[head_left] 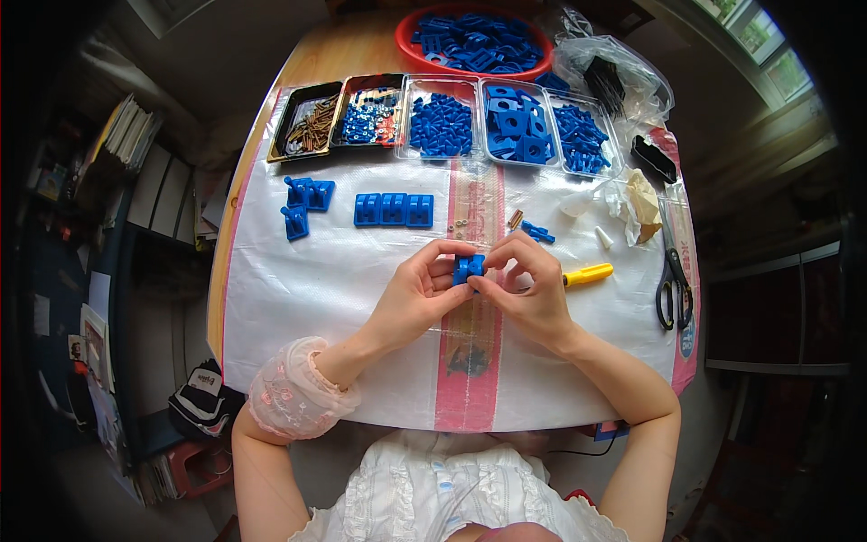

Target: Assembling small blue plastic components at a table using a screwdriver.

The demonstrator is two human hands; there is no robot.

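A small blue plastic part (469, 268) is held over the middle of the table between my two hands. My left hand (423, 287) grips it from the left with thumb and fingers. From the right, my right hand (526, 285) pinches at its edge; anything smaller in those fingertips is hidden. Just right of that hand lies a yellow-handled screwdriver (589, 275). Beyond the hands are a few small nuts (459, 223), brass-coloured screws (516, 219) and small blue pieces (538, 232). Three blue parts in a row (394, 210) lie further left, near a small group of blue assemblies (307, 203).
Along the far side stand trays of screws (312, 125), small metal hardware (368, 110) and blue pieces (441, 125). Behind them is a red basin (403, 45) full of blue parts. Black-handled scissors (674, 289) lie at the right edge, below a black box (654, 159).
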